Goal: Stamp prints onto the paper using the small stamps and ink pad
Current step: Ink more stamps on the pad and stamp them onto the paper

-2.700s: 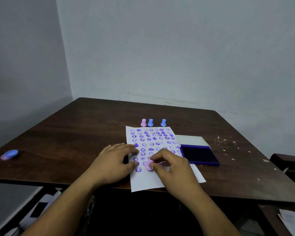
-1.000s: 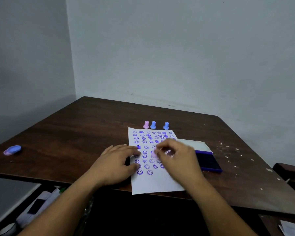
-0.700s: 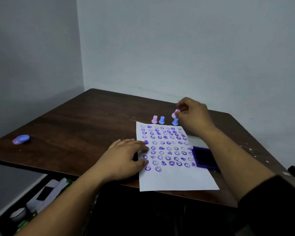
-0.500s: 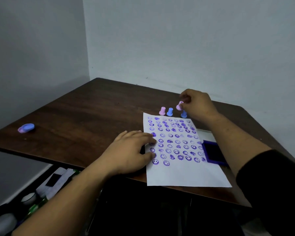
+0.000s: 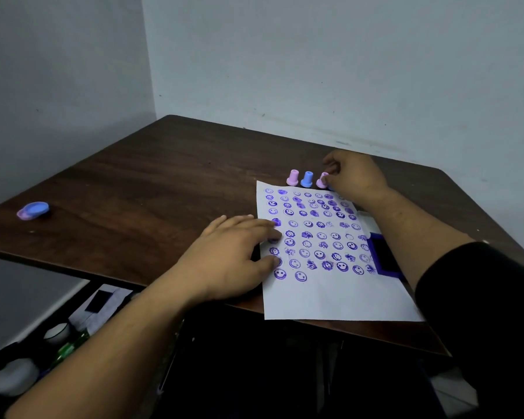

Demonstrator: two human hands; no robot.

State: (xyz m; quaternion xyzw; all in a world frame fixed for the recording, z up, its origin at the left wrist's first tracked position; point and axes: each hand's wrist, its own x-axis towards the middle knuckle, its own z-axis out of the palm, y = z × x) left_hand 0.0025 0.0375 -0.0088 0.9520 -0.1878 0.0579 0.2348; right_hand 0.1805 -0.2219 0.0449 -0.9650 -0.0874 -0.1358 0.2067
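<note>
A white paper [image 5: 339, 294] covered with several rows of purple smiley prints lies near the table's front edge. My left hand [image 5: 230, 258] lies flat with spread fingers on the paper's left edge. Beyond the paper's far edge stand a pink stamp [image 5: 293, 177] and a blue stamp [image 5: 307, 179]. My right hand [image 5: 353, 175] holds a second pink stamp [image 5: 322, 180] upright on the table just right of them. Another blue stamp is mostly hidden under that hand. The purple ink pad [image 5: 383, 257] lies at the paper's right edge, partly behind my right forearm.
A pink and blue round lid [image 5: 33, 210] lies at the far left of the dark wooden table [image 5: 152, 189]. Walls close the far and left sides. Below the table's left front edge, clutter sits on the floor [image 5: 58, 334].
My right hand carried the pink stamp from the paper's lower rows to the far row of stamps and lowered it onto the table. The left hand stayed on the paper.
</note>
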